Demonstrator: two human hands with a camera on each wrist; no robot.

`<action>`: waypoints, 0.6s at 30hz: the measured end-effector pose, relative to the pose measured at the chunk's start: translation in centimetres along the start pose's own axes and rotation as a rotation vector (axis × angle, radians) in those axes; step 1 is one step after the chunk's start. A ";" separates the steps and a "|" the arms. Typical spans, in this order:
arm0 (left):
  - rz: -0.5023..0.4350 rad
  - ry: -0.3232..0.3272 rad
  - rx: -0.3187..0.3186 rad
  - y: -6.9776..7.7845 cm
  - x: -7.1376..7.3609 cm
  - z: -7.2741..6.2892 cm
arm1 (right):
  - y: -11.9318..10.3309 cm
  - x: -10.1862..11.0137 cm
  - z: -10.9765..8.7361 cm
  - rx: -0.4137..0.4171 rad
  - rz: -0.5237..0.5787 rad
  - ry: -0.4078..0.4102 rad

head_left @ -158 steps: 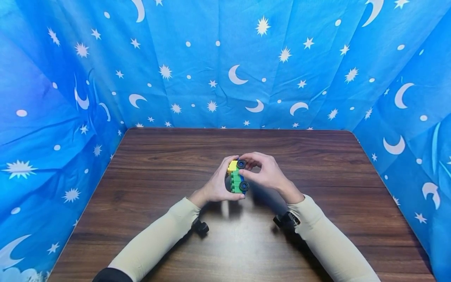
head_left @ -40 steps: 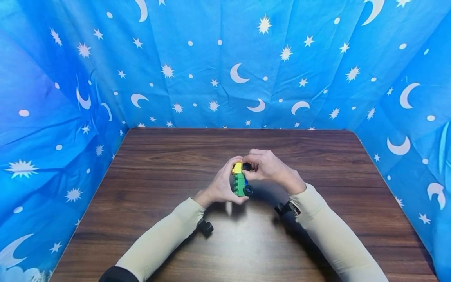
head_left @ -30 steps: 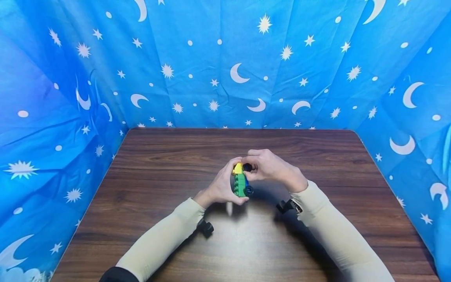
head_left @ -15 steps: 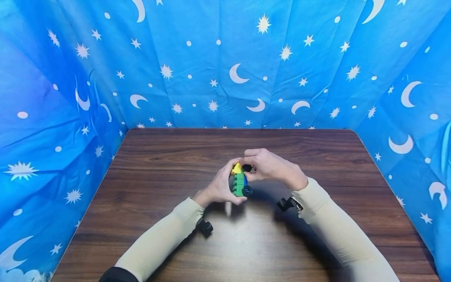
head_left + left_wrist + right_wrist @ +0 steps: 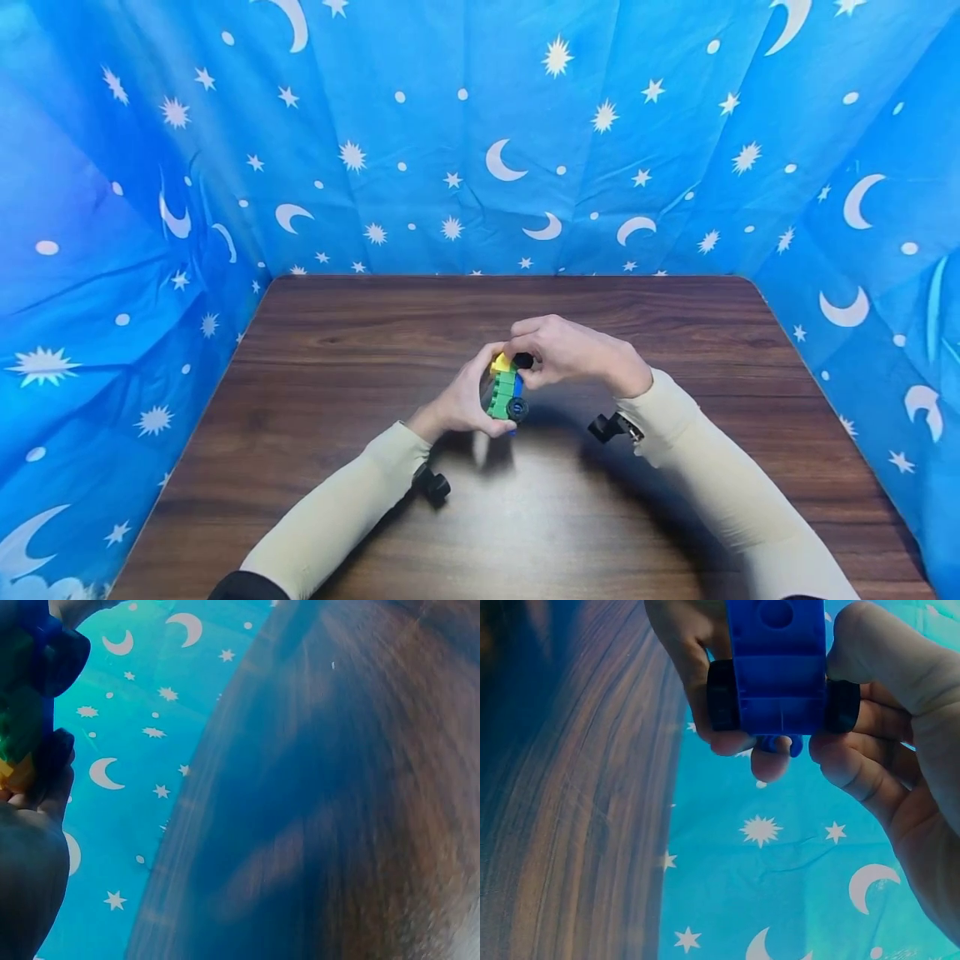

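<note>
My left hand [image 5: 461, 404] holds a toy car built of bricks [image 5: 504, 393] above the table, its fingers at the far end and thumb at the near end. Green bricks and a yellow brick [image 5: 501, 364] sit on a blue wheeled base. With thumb and fingers, my right hand [image 5: 576, 354] pinches the far black wheel [image 5: 522, 361]; the near wheel [image 5: 517, 409] is in plain sight. The right wrist view shows the blue underside [image 5: 780, 675], a wheel on either side and a small blue hook [image 5: 796, 745]. In the left wrist view the car is dark and cut off.
The brown wood-grain table [image 5: 360, 333] lies under both hands. Blue cloth [image 5: 420, 125] with white stars and moons hangs behind it and along both sides. A small black device is strapped at each wrist.
Over five seconds my right hand's fingers have closed in around the far wheel, covering part of it. Within the last second both hands and the car have shifted slightly left, the car tilting a little.
</note>
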State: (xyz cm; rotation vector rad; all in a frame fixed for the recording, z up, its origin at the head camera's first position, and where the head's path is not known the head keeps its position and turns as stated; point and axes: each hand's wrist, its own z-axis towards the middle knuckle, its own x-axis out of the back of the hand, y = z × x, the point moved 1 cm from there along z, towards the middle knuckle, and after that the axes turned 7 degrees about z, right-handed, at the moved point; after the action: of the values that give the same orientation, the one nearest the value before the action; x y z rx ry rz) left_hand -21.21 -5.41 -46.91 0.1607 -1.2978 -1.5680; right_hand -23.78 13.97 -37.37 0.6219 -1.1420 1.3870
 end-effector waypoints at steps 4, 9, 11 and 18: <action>-0.093 -0.013 0.000 0.0 -0.1 -0.3 | -0.2 -0.1 0.3 0.009 0.018 -0.026; -0.173 -0.008 -0.009 -0.2 -0.5 -0.2 | -0.2 -0.3 0.1 -0.002 0.018 -0.024; -0.200 -0.009 -0.003 -0.3 -0.6 -0.2 | -0.1 -0.4 0.0 0.001 0.003 0.004; -0.272 0.023 0.028 -0.8 0.3 -0.5 | 0.7 -0.1 -0.8 -0.031 0.045 0.138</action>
State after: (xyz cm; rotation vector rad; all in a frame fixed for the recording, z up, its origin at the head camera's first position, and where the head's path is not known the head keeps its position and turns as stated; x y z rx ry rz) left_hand -21.50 -6.06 -47.63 0.3855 -1.3218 -1.7702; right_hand -24.21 14.74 -37.91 0.4734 -1.0708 1.4255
